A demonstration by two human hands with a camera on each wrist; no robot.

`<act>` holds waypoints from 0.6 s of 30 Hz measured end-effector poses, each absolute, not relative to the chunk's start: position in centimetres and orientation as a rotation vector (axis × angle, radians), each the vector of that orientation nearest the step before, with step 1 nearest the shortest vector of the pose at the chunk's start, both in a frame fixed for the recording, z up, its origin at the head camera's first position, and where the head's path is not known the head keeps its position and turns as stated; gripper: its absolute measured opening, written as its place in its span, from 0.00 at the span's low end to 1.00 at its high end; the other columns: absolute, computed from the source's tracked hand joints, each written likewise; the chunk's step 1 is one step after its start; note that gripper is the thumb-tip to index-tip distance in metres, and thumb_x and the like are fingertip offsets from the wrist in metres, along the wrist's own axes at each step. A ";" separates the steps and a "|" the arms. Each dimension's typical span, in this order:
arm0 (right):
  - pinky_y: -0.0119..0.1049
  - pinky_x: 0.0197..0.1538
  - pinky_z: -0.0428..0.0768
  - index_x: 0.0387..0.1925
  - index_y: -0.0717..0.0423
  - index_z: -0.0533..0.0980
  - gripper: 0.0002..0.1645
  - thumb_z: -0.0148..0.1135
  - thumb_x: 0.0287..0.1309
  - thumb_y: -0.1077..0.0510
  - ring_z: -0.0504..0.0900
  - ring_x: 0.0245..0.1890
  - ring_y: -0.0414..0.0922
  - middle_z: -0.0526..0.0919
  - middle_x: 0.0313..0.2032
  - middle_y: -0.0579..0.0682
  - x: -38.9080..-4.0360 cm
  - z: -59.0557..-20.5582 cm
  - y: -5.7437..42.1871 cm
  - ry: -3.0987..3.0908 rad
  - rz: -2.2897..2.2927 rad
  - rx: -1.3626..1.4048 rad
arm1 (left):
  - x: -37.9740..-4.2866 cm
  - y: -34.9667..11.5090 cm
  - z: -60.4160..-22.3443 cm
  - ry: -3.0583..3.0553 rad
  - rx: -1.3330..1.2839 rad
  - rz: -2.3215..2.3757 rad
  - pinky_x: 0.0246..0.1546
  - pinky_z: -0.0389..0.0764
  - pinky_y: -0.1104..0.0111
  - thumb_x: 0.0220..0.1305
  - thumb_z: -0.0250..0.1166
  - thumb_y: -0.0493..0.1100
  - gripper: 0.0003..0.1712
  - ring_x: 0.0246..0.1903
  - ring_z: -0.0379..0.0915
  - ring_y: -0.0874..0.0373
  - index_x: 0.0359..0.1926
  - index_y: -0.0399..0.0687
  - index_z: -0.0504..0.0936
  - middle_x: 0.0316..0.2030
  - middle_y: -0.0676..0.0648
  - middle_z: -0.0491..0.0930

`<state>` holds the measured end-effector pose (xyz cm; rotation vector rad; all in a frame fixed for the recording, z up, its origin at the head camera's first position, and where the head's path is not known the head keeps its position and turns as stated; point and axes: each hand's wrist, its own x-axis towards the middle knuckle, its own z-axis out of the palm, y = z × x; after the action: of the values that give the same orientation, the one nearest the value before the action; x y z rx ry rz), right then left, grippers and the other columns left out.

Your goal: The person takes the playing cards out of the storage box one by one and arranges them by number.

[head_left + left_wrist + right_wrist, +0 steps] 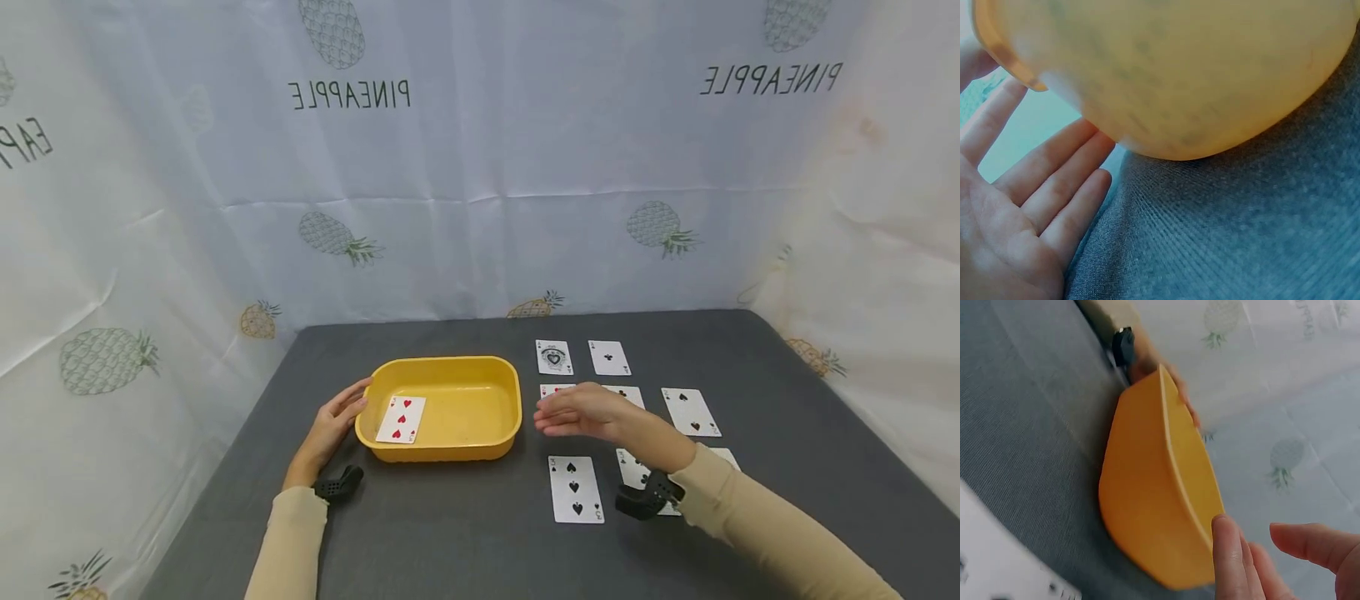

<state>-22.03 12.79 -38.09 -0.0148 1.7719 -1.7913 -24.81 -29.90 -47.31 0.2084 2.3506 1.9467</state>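
Note:
A yellow plastic basin sits on the dark tabletop, with a three of hearts lying face up inside at its left. My left hand rests against the basin's left end, its fingers stretched along the wall; the left wrist view shows these fingers fairly straight. Over the cards just right of the basin hovers my right hand, fingers extended and nothing visible in them. Beneath it a card with red hearts is partly covered. A three of spades lies nearer the front.
Further cards lie face up on the right: one with an ornate emblem, an ace of clubs, a two of spades, and club cards partly under the right arm. A pineapple-print curtain encloses the table's back and sides.

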 end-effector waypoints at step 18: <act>0.45 0.62 0.76 0.60 0.73 0.70 0.24 0.56 0.64 0.66 0.86 0.35 0.46 0.85 0.40 0.59 -25.0 -38.4 2.4 1.609 -1.839 0.183 | -24.8 -29.7 -47.1 2.346 0.203 1.953 0.49 0.74 0.84 0.72 0.54 0.50 0.34 0.51 0.70 0.83 0.72 0.41 0.58 0.63 0.58 0.68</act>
<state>-25.02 2.45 -38.37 0.1827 1.6093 -1.8385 -24.82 -29.73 -47.15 0.2030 2.3461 1.9529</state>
